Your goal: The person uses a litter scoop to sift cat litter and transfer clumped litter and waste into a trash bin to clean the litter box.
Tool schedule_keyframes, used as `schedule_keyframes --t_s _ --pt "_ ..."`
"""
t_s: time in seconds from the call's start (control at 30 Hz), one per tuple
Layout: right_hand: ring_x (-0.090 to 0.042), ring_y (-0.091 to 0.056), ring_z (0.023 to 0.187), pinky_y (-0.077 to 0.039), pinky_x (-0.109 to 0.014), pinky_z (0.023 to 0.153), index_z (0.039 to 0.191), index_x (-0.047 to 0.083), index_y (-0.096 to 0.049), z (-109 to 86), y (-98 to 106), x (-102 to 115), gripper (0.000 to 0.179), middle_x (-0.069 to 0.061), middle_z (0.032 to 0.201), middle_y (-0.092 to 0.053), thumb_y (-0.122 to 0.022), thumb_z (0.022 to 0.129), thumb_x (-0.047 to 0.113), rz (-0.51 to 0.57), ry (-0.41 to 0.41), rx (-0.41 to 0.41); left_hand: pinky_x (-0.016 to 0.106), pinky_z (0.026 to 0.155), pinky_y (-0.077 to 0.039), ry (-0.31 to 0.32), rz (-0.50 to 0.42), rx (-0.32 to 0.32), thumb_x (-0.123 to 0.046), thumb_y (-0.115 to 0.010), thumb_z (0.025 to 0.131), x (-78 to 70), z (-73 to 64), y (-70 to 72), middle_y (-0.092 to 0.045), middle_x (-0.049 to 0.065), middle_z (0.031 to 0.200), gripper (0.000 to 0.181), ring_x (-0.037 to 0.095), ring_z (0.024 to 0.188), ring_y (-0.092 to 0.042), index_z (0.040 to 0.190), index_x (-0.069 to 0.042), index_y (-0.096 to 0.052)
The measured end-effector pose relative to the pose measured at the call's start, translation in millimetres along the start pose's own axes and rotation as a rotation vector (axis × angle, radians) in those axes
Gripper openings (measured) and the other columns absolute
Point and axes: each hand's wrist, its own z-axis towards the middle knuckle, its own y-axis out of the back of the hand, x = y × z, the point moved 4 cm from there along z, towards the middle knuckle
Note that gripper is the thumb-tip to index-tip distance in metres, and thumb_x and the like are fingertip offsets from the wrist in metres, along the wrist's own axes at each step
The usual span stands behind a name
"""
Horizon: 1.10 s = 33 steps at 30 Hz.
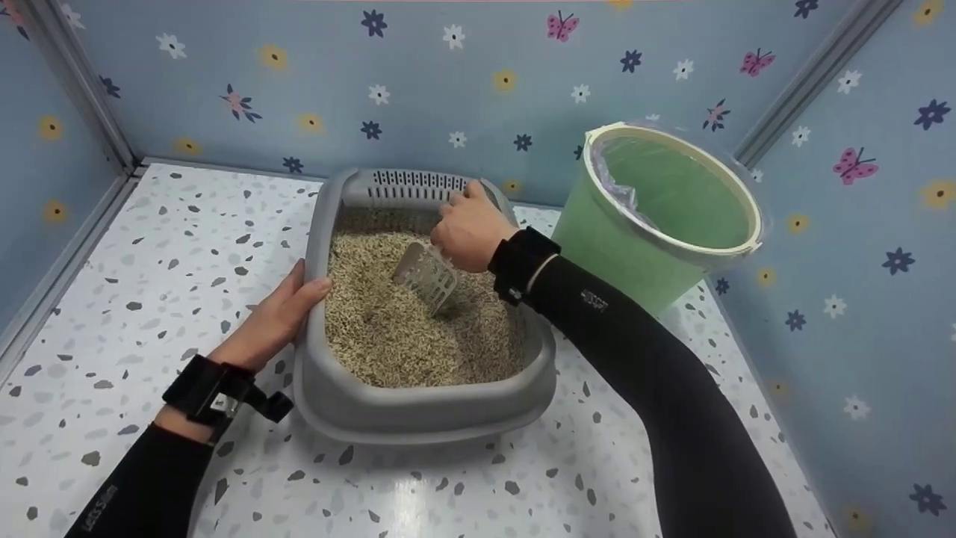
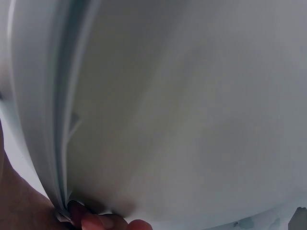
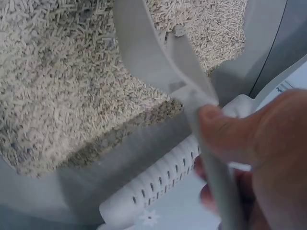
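A grey litter box (image 1: 426, 411), its back wall slotted, holds pale pellet litter (image 1: 388, 336). On its left side, my left hand (image 1: 272, 317) grips the rim, thumb on top; the left wrist view shows its fingertips (image 2: 139, 224) tucked against the outer wall below the rim. My right hand (image 1: 470, 228) holds a grey slotted litter scoop (image 1: 429, 276) by the handle, over the back half of the box. The scoop's blade tilts down at the litter. In the right wrist view a small grey clump (image 3: 179, 30) shows beside the blade.
Behind and right of the box stands a green bin (image 1: 620, 254) with a cream rim and a clear plastic liner. The box stands on a white speckled surface (image 1: 209, 246). Blue flowered panels (image 1: 448, 75) enclose the back and both sides.
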Motion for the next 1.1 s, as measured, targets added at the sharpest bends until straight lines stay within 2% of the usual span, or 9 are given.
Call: schedule_keyframes --t_s 0.13,0.37,0.5,0.63,0.67,0.77,0.83,1.0,1.1 --pt "-0.028 -0.052 0.096 -0.038 -0.051 0.099 0.103 0.02 -0.08 -0.3 7 6 0.014 -0.008 0.106 -0.069 -0.069 0.108 0.028 -0.045 0.06 -0.018 0.072 0.116 -0.046 -0.007 -0.001 -0.002 -0.064 -0.045 0.113 0.2 -1.1 1.1 -0.002 0.026 0.183 0.094 0.057 0.156 -0.036 0.179 -0.027 0.012" --pt "-0.032 -0.062 0.099 -0.044 -0.055 0.102 0.095 0.015 -0.074 -6.7 15 15 0.016 -0.01 0.105 -0.072 -0.068 0.106 0.025 -0.012 0.071 0.07 0.072 0.114 -0.047 -0.019 -0.01 -0.006 -0.062 -0.046 0.113 0.0 0.6 1.1 -0.008 0.025 0.183 0.091 0.056 0.154 -0.039 0.179 -0.03 0.008" --pt "-0.034 -0.063 0.095 -0.046 -0.061 0.109 0.106 0.014 -0.08 -8.9 11 19 0.017 -0.013 0.108 -0.074 -0.065 0.11 0.022 0.113 0.038 0.136 0.07 0.113 -0.049 -0.018 -0.005 -0.01 -0.062 -0.046 0.114 1.2 0.8 1.4 -0.013 0.027 0.182 0.089 0.055 0.151 -0.043 0.179 -0.032 0.007" --pt "-0.027 -0.054 0.084 -0.043 -0.049 0.092 0.107 0.015 -0.077 -10.5 1 28 0.021 -0.01 0.1 -0.071 -0.059 0.114 0.022 0.284 -0.015 0.211 0.072 0.117 -0.044 -0.005 0.008 -0.011 -0.063 -0.045 0.114 1.9 0.5 1.7 -0.01 0.027 0.183 0.091 0.056 0.155 -0.038 0.179 -0.031 0.009" --pt "-0.025 -0.052 0.082 -0.043 -0.047 0.088 0.104 0.015 -0.075 -10.3 -2 32 0.022 -0.008 0.097 -0.069 -0.058 0.115 0.023 0.322 -0.022 0.233 0.073 0.12 -0.04 -0.001 0.009 -0.008 -0.063 -0.045 0.114 1.9 0.5 1.5 -0.006 0.026 0.183 0.092 0.056 0.158 -0.033 0.179 -0.029 0.01" --pt "-0.022 -0.047 0.078 -0.04 -0.042 0.08 0.094 0.013 -0.064 -9.2 -13 43 0.027 -0.005 0.086 -0.055 -0.054 0.117 0.025 0.435 -0.017 0.308 0.074 0.125 -0.032 -0.009 -0.016 0.004 -0.062 -0.045 0.114 1.0 1.5 0.6 -0.001 0.022 0.184 0.092 0.055 0.162 -0.025 0.179 -0.027 0.011" --pt "-0.02 -0.042 0.074 -0.038 -0.039 0.078 0.089 0.015 -0.056 -7.6 -19 50 0.031 -0.003 0.082 -0.046 -0.053 0.119 0.024 0.505 -0.008 0.345 0.074 0.126 -0.031 -0.016 -0.035 0.01 -0.061 -0.045 0.114 0.4 2.2 -0.1 0.0 0.022 0.185 0.092 0.054 0.163 -0.024 0.179 -0.027 0.011" --pt "-0.019 -0.034 0.069 -0.032 -0.037 0.077 0.084 0.016 -0.047 -1.5 -28 61 0.037 -0.001 0.077 -0.035 -0.054 0.119 0.021 0.637 -0.023 0.37 0.072 0.121 -0.039 -0.029 -0.049 0.006 -0.059 -0.046 0.115 0.2 2.3 -0.7 -0.008 0.023 0.184 0.089 0.054 0.158 -0.034 0.18 -0.03 0.007" --pt "-0.018 -0.035 0.068 -0.032 -0.035 0.074 0.085 0.015 -0.048 3.5 -33 66 0.034 -0.001 0.077 -0.036 -0.056 0.118 0.019 0.69 -0.029 0.348 0.074 0.121 -0.038 -0.024 -0.038 0.001 -0.06 -0.046 0.114 1.1 1.2 -0.5 -0.007 0.022 0.184 0.089 0.054 0.159 -0.033 0.18 -0.031 0.007"
